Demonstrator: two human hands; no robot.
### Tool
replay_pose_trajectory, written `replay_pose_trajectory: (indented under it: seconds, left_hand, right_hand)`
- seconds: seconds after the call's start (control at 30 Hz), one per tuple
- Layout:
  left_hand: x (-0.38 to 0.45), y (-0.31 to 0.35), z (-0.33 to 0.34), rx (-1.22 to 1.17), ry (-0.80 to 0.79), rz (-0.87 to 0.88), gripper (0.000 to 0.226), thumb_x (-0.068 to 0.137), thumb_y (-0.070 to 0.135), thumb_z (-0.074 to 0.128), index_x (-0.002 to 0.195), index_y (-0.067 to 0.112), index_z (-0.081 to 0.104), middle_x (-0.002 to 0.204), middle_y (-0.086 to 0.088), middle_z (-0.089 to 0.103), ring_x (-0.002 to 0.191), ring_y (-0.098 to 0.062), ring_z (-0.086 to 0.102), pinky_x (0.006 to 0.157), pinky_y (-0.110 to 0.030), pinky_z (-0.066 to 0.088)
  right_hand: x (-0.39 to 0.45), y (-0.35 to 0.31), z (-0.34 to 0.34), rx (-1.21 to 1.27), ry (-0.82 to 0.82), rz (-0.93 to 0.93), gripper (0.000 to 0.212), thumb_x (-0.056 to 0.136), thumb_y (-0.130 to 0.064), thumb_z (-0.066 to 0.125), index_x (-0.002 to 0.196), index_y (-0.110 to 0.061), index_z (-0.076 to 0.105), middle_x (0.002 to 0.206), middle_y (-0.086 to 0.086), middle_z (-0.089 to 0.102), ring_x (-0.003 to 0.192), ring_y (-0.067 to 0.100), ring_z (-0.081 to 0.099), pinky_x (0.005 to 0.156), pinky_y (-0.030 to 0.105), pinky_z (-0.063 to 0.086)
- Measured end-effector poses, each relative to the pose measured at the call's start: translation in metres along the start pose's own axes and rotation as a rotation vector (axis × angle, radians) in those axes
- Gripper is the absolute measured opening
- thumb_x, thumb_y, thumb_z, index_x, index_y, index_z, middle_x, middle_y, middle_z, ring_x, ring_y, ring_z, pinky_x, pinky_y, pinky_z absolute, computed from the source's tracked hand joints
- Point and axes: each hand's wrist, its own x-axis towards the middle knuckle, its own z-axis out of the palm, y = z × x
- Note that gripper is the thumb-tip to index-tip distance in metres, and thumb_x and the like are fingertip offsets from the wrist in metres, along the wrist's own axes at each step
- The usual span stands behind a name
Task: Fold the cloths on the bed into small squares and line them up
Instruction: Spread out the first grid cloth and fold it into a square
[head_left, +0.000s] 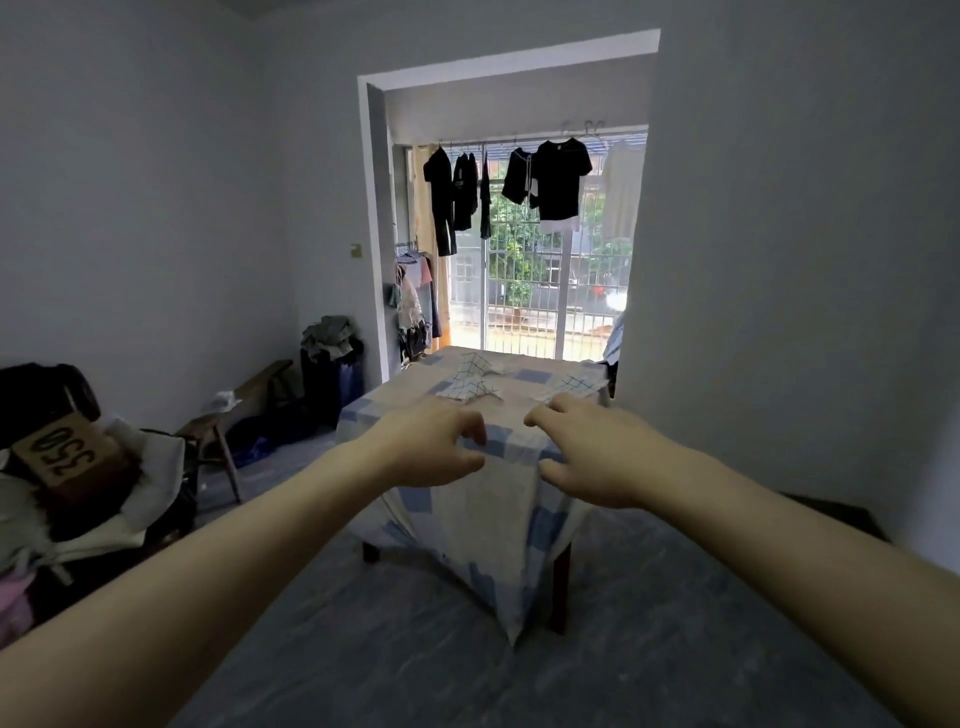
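Note:
A bed (498, 499) covered by a blue-and-cream checked sheet stands ahead of me, its near corner draping toward the floor. On its far half lie three crumpled white cloths with a thin blue grid: one at the back (475, 365), one nearer (470, 388), one at the right (574, 387). My left hand (431, 447) and my right hand (587, 449) hover side by side over the bed's near end, fingers loosely curled, holding nothing. Neither hand touches a cloth.
A chair piled with clothes and a cardboard box (62, 452) stands at the left. A wooden bench (244, 400) and a dark bin heaped with clothes (332, 364) sit along the left wall. Clothes (558, 179) hang in the balcony doorway. A white wall (779, 260) borders the bed's right.

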Motion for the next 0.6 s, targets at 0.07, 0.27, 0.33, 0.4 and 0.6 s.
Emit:
replay_pose_trajectory:
  seconds: [0.07, 0.27, 0.33, 0.4, 0.6]
  left_hand:
    - [0.024, -0.016, 0.007, 0.004, -0.006, -0.011, 0.027, 0.092, 0.04, 0.056, 0.117, 0.031, 0.06, 0.122, 0.008, 0.059, 0.108, -0.007, 0.052, 0.088, -0.026, 0.043]
    - [0.102, -0.081, 0.014, 0.043, -0.012, -0.022, 0.024, 0.093, 0.04, 0.055, 0.114, 0.032, 0.062, 0.121, 0.01, 0.058, 0.1, -0.003, 0.049, 0.07, -0.017, 0.035]
    - [0.132, -0.105, 0.01, 0.065, 0.028, -0.021, 0.025, 0.094, 0.04, 0.055, 0.114, 0.03, 0.064, 0.119, 0.011, 0.059, 0.099, -0.001, 0.049, 0.064, -0.013, 0.031]
    - [0.163, -0.129, 0.008, 0.045, 0.034, -0.033, 0.024, 0.093, 0.037, 0.055, 0.114, 0.028, 0.065, 0.119, 0.01, 0.06, 0.098, -0.001, 0.049, 0.065, -0.016, 0.035]
    - [0.244, -0.186, 0.02, 0.046, -0.014, -0.011, 0.026, 0.094, 0.035, 0.055, 0.115, 0.025, 0.066, 0.118, 0.008, 0.063, 0.096, -0.003, 0.053, 0.062, -0.009, 0.03]
  right_hand:
    - [0.026, 0.008, 0.012, -0.08, 0.016, -0.037, 0.05, 0.09, -0.038, 0.054, 0.136, -0.025, 0.042, 0.134, 0.002, 0.046, 0.113, 0.021, 0.048, 0.089, 0.038, 0.048]
    - [0.127, 0.032, 0.046, 0.045, 0.003, -0.014, 0.055, 0.09, -0.038, 0.052, 0.141, -0.026, 0.039, 0.14, 0.001, 0.043, 0.116, 0.022, 0.049, 0.09, 0.039, 0.049]
    - [0.166, 0.037, 0.061, 0.052, 0.002, -0.016, 0.055, 0.089, -0.04, 0.052, 0.141, -0.026, 0.04, 0.139, 0.002, 0.044, 0.115, 0.023, 0.05, 0.091, 0.041, 0.049]
    - [0.206, 0.043, 0.075, 0.06, 0.01, -0.013, 0.056, 0.087, -0.044, 0.052, 0.14, -0.029, 0.039, 0.138, 0.002, 0.045, 0.116, 0.024, 0.051, 0.091, 0.044, 0.049]
    - [0.295, 0.069, 0.101, 0.128, 0.005, 0.022, 0.055, 0.087, -0.042, 0.052, 0.139, -0.032, 0.038, 0.141, -0.001, 0.042, 0.119, 0.023, 0.049, 0.09, 0.044, 0.05]
